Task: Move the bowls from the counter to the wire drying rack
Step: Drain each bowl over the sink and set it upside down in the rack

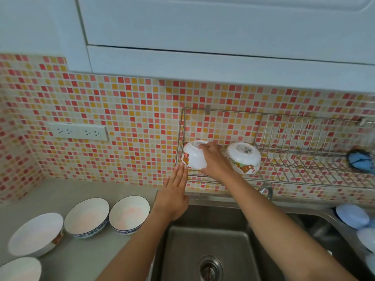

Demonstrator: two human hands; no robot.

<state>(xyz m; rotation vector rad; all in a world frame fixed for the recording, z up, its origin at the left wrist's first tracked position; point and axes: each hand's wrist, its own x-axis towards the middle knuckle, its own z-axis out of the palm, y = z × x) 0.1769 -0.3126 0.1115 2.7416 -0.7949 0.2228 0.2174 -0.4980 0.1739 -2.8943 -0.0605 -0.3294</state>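
Observation:
A wire drying rack (304,138) hangs on the tiled wall above the sink. A white bowl with a bear print (193,156) is upside down at the rack's left end. My right hand (213,159) grips its right side and base. My left hand (174,191) is flat, fingers together, with the fingertips touching the bowl's lower left rim. A second bear-print bowl (243,157) rests upside down on the rack just to the right. Several white bowls stand upright on the counter at lower left, among them two with blue rims (87,217) (128,213).
A steel sink (213,250) with a drain lies below my arms, and a tap (265,191) stands behind it. A blue item (360,161) sits at the rack's right end. Pale blue dishes (352,216) lie at the sink's right. Wall sockets (78,131) are on the left, cupboards overhead.

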